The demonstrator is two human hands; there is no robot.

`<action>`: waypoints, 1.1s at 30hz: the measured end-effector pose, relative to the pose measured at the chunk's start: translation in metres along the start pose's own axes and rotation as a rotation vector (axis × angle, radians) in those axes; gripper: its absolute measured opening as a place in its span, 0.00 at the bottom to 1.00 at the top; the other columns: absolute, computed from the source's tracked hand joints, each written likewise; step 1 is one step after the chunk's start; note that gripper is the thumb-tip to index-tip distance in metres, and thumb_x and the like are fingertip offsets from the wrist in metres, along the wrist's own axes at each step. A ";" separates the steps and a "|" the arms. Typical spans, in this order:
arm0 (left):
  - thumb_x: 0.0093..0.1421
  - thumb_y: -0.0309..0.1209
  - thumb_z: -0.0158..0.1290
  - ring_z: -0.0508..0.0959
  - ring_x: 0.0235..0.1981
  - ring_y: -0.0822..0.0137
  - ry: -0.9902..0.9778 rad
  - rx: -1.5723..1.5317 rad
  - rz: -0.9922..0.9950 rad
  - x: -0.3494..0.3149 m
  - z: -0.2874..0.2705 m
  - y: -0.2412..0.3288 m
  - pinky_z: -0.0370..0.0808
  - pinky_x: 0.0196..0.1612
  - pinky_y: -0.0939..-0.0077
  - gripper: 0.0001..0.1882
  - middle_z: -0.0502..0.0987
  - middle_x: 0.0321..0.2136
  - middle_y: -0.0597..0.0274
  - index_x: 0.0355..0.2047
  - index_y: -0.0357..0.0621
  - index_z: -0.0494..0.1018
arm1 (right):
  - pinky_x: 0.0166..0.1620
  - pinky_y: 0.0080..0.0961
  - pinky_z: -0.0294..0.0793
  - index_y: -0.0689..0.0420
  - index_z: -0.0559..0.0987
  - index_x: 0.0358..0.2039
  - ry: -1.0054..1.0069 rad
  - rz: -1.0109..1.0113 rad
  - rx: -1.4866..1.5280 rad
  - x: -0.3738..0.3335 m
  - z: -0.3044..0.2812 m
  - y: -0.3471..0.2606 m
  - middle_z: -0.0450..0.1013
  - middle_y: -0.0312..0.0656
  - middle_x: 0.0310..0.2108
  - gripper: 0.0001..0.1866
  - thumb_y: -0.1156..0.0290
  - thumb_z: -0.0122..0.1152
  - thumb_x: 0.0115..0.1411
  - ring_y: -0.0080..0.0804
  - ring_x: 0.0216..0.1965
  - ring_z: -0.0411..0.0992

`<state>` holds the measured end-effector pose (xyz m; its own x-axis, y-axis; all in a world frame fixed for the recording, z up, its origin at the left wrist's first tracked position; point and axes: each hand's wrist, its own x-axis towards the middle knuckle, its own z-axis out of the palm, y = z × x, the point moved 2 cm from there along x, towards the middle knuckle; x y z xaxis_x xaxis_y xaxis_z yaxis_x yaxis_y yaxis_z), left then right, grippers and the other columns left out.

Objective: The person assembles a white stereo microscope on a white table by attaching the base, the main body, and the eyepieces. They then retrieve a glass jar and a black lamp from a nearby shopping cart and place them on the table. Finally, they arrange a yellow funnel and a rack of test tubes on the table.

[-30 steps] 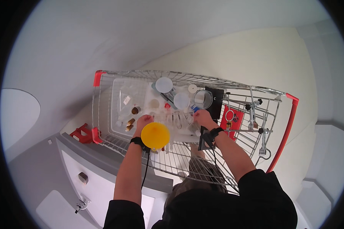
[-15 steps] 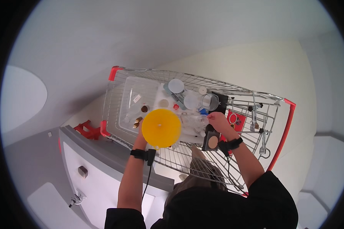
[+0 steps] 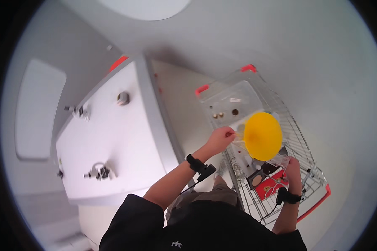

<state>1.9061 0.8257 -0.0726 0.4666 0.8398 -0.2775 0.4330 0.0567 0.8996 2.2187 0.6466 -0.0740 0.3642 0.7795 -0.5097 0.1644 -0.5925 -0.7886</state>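
A yellow funnel (image 3: 263,136) is held up over the shopping cart, its wide mouth facing me. My left hand (image 3: 222,140) pinches it from the left, at its narrow side behind the cone. Beyond the funnel's lower right rim, my right hand (image 3: 293,169) is closed on a clear, see-through piece (image 3: 279,160); its kind is hard to make out, and the funnel covers part of it. Below the hands, a red board (image 3: 269,189) with small round items and a dark case with a beige disc (image 3: 256,180) lie in the cart.
The wire cart (image 3: 303,148) has red corners and a red handle (image 3: 316,203). A clear bin (image 3: 249,93) with small brown and gold items fills its far end. On the left, a white table (image 3: 113,140) with a grey edge carries clamp-like metal pieces (image 3: 100,170) and a grey knob-shaped object (image 3: 123,98).
My view has turned left, bringing the white table in and shifting the cart to the right. The funnel has tilted, and both hands are still raised over the cart.
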 end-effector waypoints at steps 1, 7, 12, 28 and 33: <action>0.58 0.31 0.54 0.75 0.26 0.70 0.041 -0.022 -0.018 -0.019 -0.010 -0.004 0.73 0.33 0.74 0.10 0.77 0.25 0.59 0.36 0.37 0.75 | 0.30 0.19 0.68 0.65 0.80 0.32 -0.035 0.011 0.013 -0.007 0.008 -0.011 0.76 0.34 0.25 0.08 0.79 0.59 0.51 0.20 0.26 0.70; 0.59 0.32 0.54 0.74 0.25 0.72 0.241 -0.054 -0.047 -0.130 -0.071 -0.038 0.72 0.31 0.75 0.10 0.76 0.23 0.61 0.34 0.36 0.75 | 0.37 0.20 0.69 0.62 0.81 0.30 -0.167 -0.079 -0.079 -0.063 0.088 -0.068 0.78 0.37 0.26 0.07 0.76 0.57 0.52 0.23 0.29 0.74; 0.58 0.34 0.54 0.76 0.25 0.68 0.456 -0.045 -0.072 -0.245 -0.127 -0.084 0.73 0.32 0.73 0.11 0.77 0.23 0.59 0.34 0.36 0.75 | 0.40 0.22 0.70 0.62 0.81 0.28 -0.372 -0.227 -0.179 -0.121 0.176 -0.100 0.79 0.37 0.27 0.07 0.78 0.56 0.51 0.24 0.31 0.74; 0.57 0.33 0.55 0.77 0.27 0.69 0.940 -0.187 -0.451 -0.643 -0.224 -0.268 0.74 0.33 0.73 0.12 0.79 0.25 0.58 0.33 0.35 0.77 | 0.36 0.21 0.71 0.64 0.82 0.29 -0.919 -0.375 -0.513 -0.292 0.525 -0.074 0.78 0.41 0.24 0.08 0.75 0.62 0.47 0.25 0.28 0.75; 0.57 0.33 0.55 0.81 0.31 0.63 1.101 -0.263 -0.395 -0.717 -0.240 -0.324 0.75 0.37 0.69 0.11 0.80 0.25 0.54 0.34 0.36 0.77 | 0.36 0.24 0.74 0.65 0.81 0.27 -1.077 -0.330 -0.494 -0.305 0.644 -0.042 0.79 0.43 0.26 0.07 0.75 0.61 0.49 0.29 0.28 0.77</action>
<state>1.2462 0.3341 -0.0846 -0.6291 0.7431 -0.2282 0.1669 0.4158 0.8940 1.5103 0.5647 -0.1071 -0.6643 0.5383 -0.5186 0.5198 -0.1659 -0.8381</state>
